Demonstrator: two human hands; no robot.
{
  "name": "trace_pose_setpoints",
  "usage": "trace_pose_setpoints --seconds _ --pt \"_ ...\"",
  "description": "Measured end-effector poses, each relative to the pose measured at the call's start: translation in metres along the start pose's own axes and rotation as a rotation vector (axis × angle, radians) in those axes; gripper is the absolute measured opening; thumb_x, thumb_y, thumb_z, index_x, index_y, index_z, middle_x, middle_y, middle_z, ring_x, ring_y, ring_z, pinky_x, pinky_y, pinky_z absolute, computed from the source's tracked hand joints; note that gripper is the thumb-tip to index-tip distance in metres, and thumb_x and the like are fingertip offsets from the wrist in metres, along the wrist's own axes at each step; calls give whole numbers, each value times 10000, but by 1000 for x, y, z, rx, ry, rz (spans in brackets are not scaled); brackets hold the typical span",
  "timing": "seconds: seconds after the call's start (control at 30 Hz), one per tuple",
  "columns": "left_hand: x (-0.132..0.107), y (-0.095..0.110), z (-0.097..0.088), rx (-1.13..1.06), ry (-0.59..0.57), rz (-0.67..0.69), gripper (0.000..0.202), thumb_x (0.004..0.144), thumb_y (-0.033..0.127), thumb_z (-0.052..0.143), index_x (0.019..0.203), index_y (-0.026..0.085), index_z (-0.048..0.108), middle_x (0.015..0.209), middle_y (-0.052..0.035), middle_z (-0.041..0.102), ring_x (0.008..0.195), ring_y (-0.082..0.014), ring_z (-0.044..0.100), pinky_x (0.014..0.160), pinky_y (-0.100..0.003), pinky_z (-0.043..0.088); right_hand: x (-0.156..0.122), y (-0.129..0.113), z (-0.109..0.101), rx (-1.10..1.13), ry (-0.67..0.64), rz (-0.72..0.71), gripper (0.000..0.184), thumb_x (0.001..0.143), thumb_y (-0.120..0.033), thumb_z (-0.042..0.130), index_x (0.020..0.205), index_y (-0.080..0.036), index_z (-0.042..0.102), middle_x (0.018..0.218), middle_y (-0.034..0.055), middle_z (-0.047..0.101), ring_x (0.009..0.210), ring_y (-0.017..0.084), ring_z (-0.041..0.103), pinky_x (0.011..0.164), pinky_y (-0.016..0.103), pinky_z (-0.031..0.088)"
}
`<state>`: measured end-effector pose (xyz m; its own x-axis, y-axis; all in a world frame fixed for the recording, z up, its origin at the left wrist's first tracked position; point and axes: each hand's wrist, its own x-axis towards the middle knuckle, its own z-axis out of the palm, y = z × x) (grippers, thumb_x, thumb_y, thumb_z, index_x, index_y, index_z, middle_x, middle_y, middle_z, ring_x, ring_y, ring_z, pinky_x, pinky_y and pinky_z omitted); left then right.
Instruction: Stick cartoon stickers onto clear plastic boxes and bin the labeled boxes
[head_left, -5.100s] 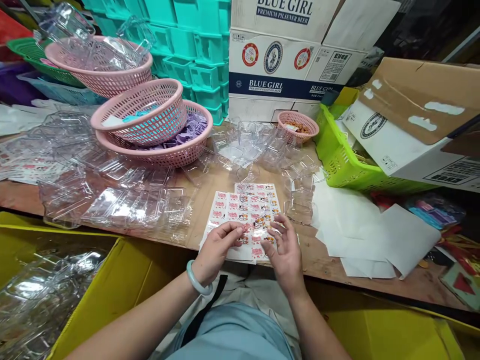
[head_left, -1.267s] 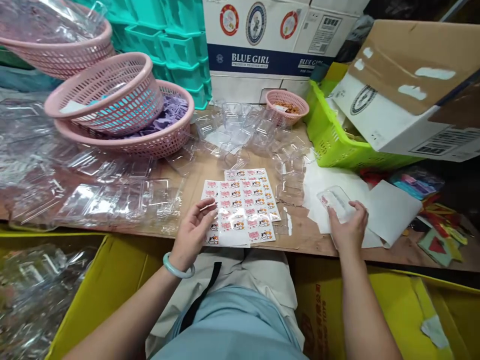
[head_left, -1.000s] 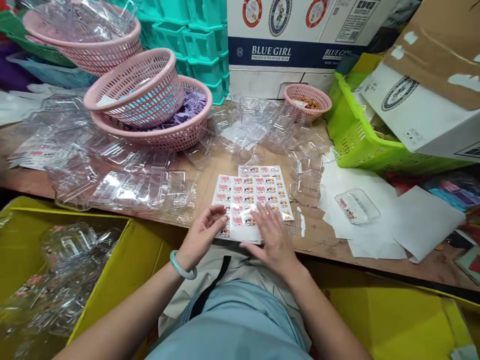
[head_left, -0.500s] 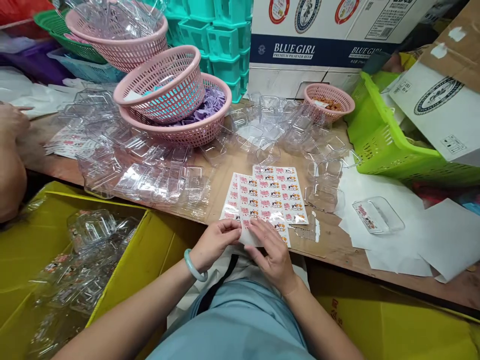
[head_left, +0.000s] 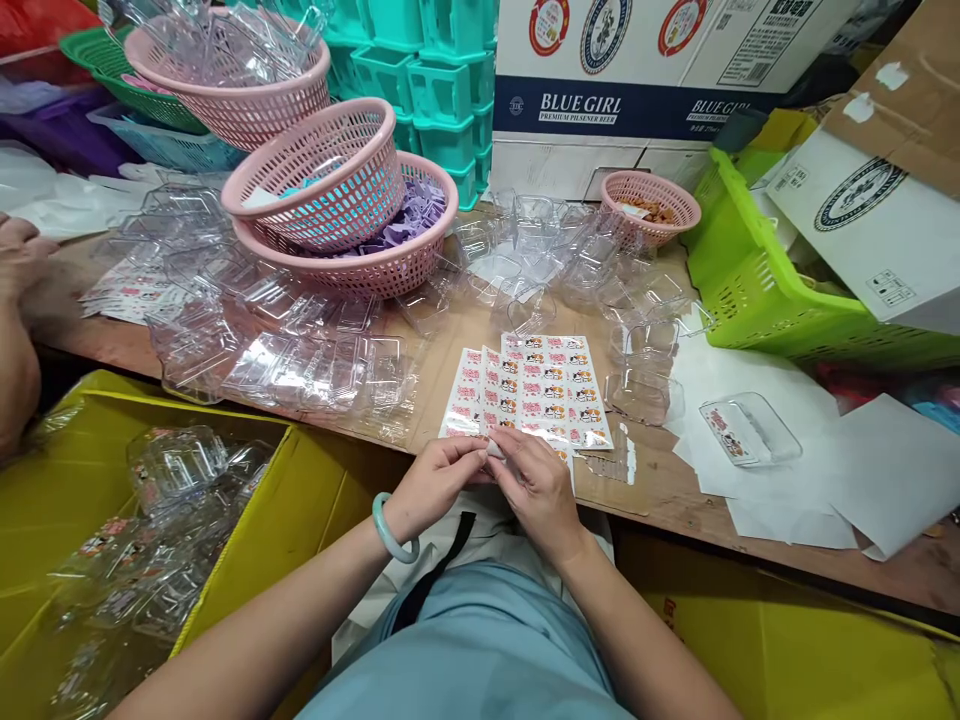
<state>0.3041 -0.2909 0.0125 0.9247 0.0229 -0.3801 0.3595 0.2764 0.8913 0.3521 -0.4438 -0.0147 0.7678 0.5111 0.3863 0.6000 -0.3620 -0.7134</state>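
Sticker sheet [head_left: 536, 395]: laid flat on the desk [head_left: 652, 490], centre frame. Left hand [head_left: 439, 485] and right hand [head_left: 536, 490]: fingertips pinched together on the sheet's near edge, lower centre; the grip itself is hidden. Step judged: a sticker corner being picked loose. A clean lift would call for the sheet to be held down while the corner is drawn up slowly. Stickered tray [head_left: 750, 430]: on white paper [head_left: 787, 470], right of centre. Clear trays [head_left: 300, 350]: heaped at left. Pink baskets [head_left: 330, 190]: upper left. Another person's hand [head_left: 19, 260]: left edge.
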Motion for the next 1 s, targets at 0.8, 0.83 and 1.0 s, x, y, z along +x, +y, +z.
trace_pose_setpoints --seconds 0.8,0.83,1.0 --pt "14 -5 -5 364 12 279 274 892 370 525 932 136 662 849 -47 645 757 -155 587 716 -263 479 15 7 -5 600 -56 376 306 769 -330 739 1060 -240 719 1096 46 710 1017 202 656 929 336 513" --pt "14 -5 -6 390 16 303 266 895 356 521 930 137 668 853 -51 650 773 -158 592 730 -266 480 14 7 -4 574 -47 345 305 766 -306 743 1064 -245 719 1098 43 709 1026 200 652 934 334 510" --pt "15 1 -7 527 -16 385 242 897 300 506 893 143 690 899 -85 680 863 -186 614 831 -301 473 11 9 1 533 23 317 183 850 -302 654 998 -252 750 1023 39 737 950 191 681 895 332 527"
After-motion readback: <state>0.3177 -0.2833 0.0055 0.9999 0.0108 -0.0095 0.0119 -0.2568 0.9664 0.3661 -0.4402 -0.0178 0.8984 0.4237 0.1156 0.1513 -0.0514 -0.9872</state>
